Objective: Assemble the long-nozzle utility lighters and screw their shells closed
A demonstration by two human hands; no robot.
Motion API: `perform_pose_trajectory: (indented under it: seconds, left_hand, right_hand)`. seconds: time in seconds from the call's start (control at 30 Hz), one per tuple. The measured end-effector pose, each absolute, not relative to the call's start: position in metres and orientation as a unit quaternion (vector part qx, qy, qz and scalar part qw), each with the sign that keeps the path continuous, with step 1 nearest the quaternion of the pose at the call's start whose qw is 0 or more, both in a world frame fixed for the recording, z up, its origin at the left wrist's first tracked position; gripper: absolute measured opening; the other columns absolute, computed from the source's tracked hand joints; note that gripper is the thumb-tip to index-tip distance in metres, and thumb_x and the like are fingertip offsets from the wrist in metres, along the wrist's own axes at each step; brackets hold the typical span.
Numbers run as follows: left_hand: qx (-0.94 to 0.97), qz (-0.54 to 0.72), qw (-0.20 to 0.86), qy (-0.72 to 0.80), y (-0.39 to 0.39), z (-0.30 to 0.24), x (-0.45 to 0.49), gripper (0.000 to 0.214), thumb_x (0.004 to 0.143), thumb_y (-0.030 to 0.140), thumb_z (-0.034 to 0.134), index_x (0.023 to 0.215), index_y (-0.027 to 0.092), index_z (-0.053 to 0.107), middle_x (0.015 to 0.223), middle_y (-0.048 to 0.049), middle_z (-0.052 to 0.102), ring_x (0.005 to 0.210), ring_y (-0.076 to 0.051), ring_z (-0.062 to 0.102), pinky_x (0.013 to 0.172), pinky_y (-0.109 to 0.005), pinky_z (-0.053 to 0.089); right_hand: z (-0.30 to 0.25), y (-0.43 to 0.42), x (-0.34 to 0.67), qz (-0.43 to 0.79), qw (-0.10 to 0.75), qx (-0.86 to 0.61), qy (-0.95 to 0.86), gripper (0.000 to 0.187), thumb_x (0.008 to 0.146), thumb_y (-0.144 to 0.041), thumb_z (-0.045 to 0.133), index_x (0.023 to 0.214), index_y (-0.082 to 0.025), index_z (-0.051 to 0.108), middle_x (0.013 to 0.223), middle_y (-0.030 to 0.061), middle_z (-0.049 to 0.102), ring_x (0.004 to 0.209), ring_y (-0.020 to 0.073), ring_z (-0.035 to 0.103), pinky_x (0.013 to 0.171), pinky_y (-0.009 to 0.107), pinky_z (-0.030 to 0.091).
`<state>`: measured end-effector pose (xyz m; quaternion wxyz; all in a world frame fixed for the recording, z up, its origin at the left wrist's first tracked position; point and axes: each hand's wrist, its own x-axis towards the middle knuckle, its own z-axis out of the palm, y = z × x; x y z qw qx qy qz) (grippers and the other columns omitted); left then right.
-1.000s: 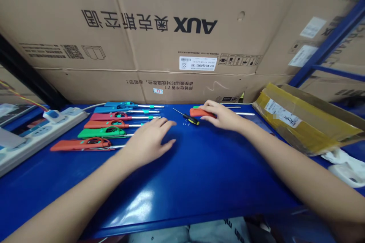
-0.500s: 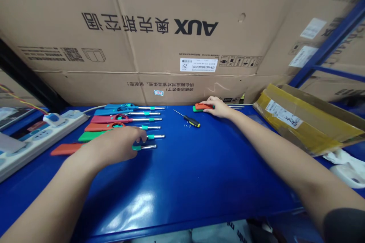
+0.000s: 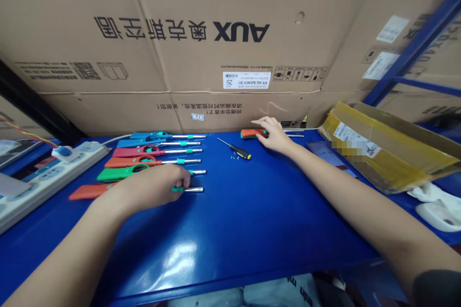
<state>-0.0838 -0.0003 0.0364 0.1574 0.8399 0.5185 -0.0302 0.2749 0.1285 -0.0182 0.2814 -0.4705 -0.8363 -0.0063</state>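
Left of centre, the left hand [image 3: 158,186] has its fingers curled round the metal stem of the front orange lighter [image 3: 86,192]; I read that as a pinch. Right of centre, by the back edge of the blue table [image 3: 252,230], the right hand [image 3: 272,135] is spread loosely over the paired orange lighter [image 3: 252,133] — forefinger raised, nothing clenched — with the paired green lighter [image 3: 248,137] showing along its lower edge. My worry: that stem looks slick, so a weak pinch could let it roll, and a low lift might drag it into the green lighter [image 3: 120,173] behind. A thumb nudge could unsettle the pair. The pale slivers [image 3: 235,157] beside the screwdriver [image 3: 240,152] would scatter if brushed. I can't see beneath the left palm and forearm, nor whether the right thumb touches; the slivers are too small to identify.
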Motion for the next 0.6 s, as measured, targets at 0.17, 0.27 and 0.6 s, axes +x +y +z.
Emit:
perform_pose_trajectory:
  seconds: [0.17,0.27,0.6]
  left_hand:
    - [0.903,0.043,0.149,0.401,-0.004,0.019,-0.043,0.021,0.09,0.021,0.056,0.104,0.024,0.071,0.106,-0.0047,0.073,0.097,-0.022,0.068,0.086,-0.032,0.051]
    - [0.918,0.118,0.137,0.353,-0.009,0.016,-0.019,0.029,0.093,0.026,0.061,0.12,0.022,0.066,0.115,-0.0069,0.072,0.107,-0.023,0.066,0.094,-0.035,0.05]
    - [0.871,-0.039,0.122,0.475,-0.01,0.04,-0.074,0.054,0.068,0.031,0.076,0.121,0.031,0.067,0.114,-0.0028,0.073,0.096,-0.028,0.07,0.079,-0.033,0.053]
  right_hand:
    - [0.007,0.058,0.253,0.004,0.28,-0.361,-0.89,0.017,0.095,-0.028,0.053,0.104,-0.025,0.067,0.112,0.0069,0.067,0.109,0.0248,0.058,0.097,0.041,0.04]
    - [0.012,0.014,0.239,0.029,0.191,-0.275,-0.942,0.019,0.097,-0.035,0.055,0.101,-0.021,0.067,0.104,0.0069,0.071,0.102,0.0239,0.06,0.092,0.04,0.038]
    - [-0.002,-0.005,0.242,0.082,0.071,-0.323,-0.94,0.021,0.095,-0.038,0.061,0.102,-0.019,0.066,0.104,0.0058,0.067,0.103,0.024,0.061,0.087,0.037,0.037]
